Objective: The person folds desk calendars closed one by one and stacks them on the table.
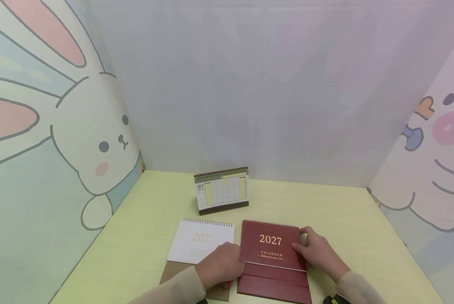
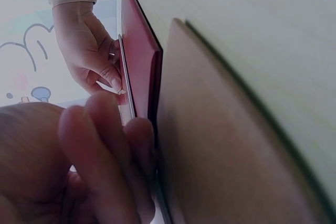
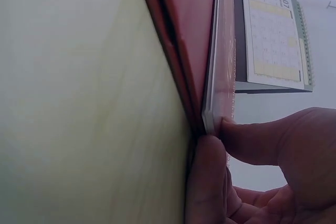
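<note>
A red desk calendar (image 1: 271, 264) marked 2027 lies flat on the table, its spiral binding at the far edge. My right hand (image 1: 320, 252) pinches its right edge, thumb on the cover and fingers at the side; the right wrist view shows the thumb (image 3: 252, 141) against the pages. At the left edge, my left hand (image 1: 222, 262) has curled fingers on the red calendar; its thumb's contact is hidden. Just left lies a white desk calendar (image 1: 201, 240) with a brown base (image 2: 220, 129), partly covered by my left hand and forearm.
Farther back, an opened desk calendar (image 1: 223, 191) stands upright like a tent, showing a month page marked 07. The pale yellow table (image 1: 310, 202) meets a plain backdrop (image 1: 265, 93) behind. Cartoon-printed panels (image 1: 79, 139) flank both sides.
</note>
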A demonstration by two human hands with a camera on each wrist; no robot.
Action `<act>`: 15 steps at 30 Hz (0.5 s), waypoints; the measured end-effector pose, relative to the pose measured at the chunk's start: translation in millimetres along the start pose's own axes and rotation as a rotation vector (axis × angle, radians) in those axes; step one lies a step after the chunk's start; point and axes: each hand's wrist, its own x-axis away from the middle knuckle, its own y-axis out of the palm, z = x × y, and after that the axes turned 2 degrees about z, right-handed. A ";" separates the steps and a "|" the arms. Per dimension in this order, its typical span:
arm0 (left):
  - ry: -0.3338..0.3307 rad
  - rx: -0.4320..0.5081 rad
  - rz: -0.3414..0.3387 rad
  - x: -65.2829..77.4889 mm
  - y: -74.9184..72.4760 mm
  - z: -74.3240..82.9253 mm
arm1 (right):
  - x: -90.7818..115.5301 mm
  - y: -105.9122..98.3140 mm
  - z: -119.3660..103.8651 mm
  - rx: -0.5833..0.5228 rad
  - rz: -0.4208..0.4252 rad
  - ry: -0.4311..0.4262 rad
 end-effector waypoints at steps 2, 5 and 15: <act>0.000 0.005 0.001 -0.2 0.5 -0.5 | 0.1 0.3 0.8 -0.006 -0.001 -0.001; -0.001 0.009 0.003 -0.4 1.2 -1.2 | 0.5 0.5 1.6 -0.004 0.003 -0.009; -0.007 0.054 0.006 0.1 2.4 -4.1 | 1.3 1.7 1.4 -0.005 -0.002 0.001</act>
